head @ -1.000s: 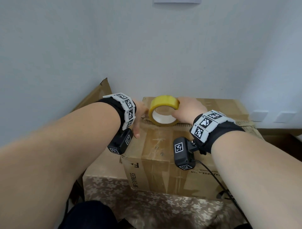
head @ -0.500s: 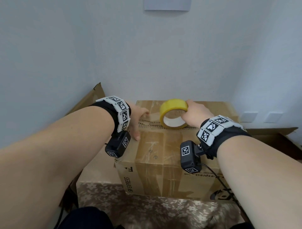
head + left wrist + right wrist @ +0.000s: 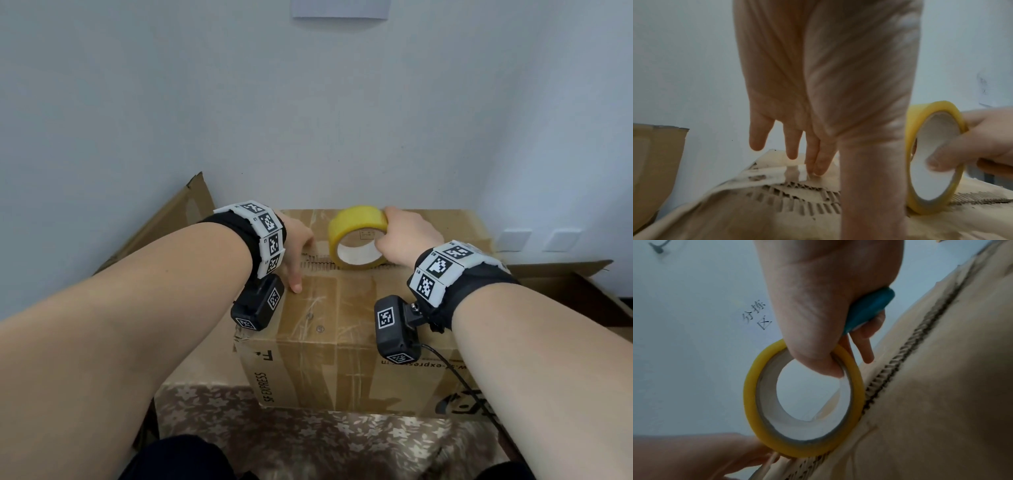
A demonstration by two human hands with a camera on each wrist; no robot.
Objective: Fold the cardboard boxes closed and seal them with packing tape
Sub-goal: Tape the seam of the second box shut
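A brown cardboard box point(image 3: 346, 308) with its top flaps folded shut sits in front of me, the ragged seam point(image 3: 318, 265) running left to right. A yellow tape roll point(image 3: 358, 236) stands on edge on the seam. My right hand point(image 3: 400, 236) grips the roll point(image 3: 754, 402), thumb inside the core, and a blue object point(image 3: 869, 309) is tucked in its palm. My left hand point(image 3: 296, 246) lies on the left end of the seam; its straight fingers point(image 3: 818, 167) press a clear tape strip point(image 3: 795, 172) onto the cardboard.
A loose cardboard flap point(image 3: 171, 226) leans against the wall at left. Another open box point(image 3: 565, 284) sits at right. The box rests on a floral cloth point(image 3: 325, 438). The wall is close behind. A black cable point(image 3: 459, 377) hangs from my right wrist.
My right hand has moved the roll a little to the right along the seam, away from the left hand, which stays pressed at the left end. The head view has tilted up.
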